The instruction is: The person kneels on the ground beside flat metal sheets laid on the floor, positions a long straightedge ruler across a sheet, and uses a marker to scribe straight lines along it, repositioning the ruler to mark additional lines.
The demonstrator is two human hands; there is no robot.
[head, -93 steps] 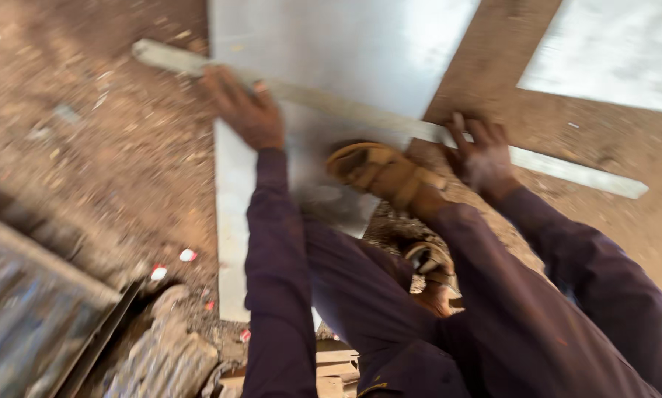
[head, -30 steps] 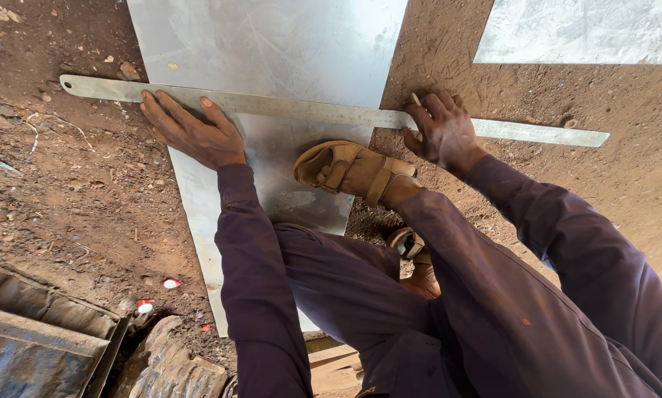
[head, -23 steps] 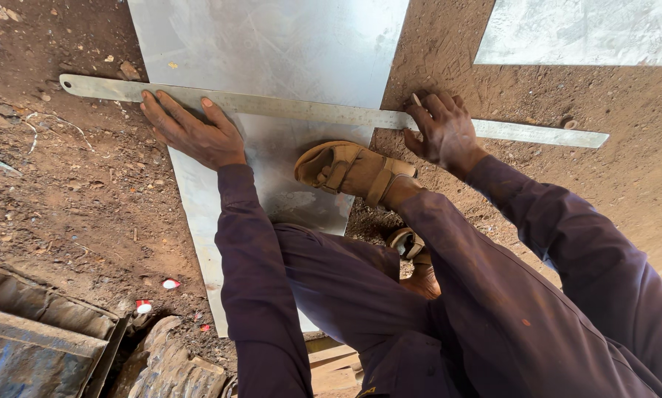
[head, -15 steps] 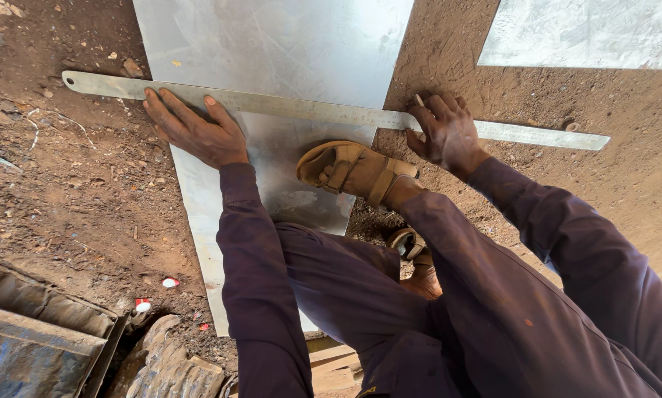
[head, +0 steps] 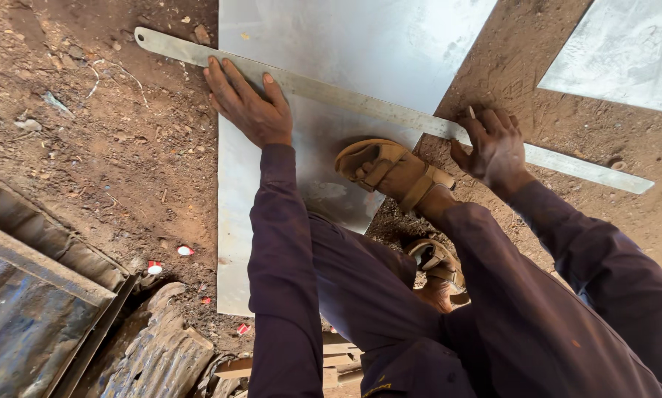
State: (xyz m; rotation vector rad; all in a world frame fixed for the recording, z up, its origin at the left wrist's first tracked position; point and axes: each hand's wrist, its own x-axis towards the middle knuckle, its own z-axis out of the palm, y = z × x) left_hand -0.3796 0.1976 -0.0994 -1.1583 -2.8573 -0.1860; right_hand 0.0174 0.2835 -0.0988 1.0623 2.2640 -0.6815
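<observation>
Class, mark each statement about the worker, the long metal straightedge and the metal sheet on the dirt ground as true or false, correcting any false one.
1. The left hand presses flat on the long metal straightedge. True.
2. The straightedge lies across the grey metal sheet. True.
3. The right hand is raised clear of the straightedge. False: it rests on it.
4. A tan sandalled foot stands on the sheet. True.
5. The sheet lies on a wooden table. False: on dirt ground.

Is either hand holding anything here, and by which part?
The left hand presses flat on the long metal straightedge; the right hand pins it further along, gripping a small, unclear object.
</observation>
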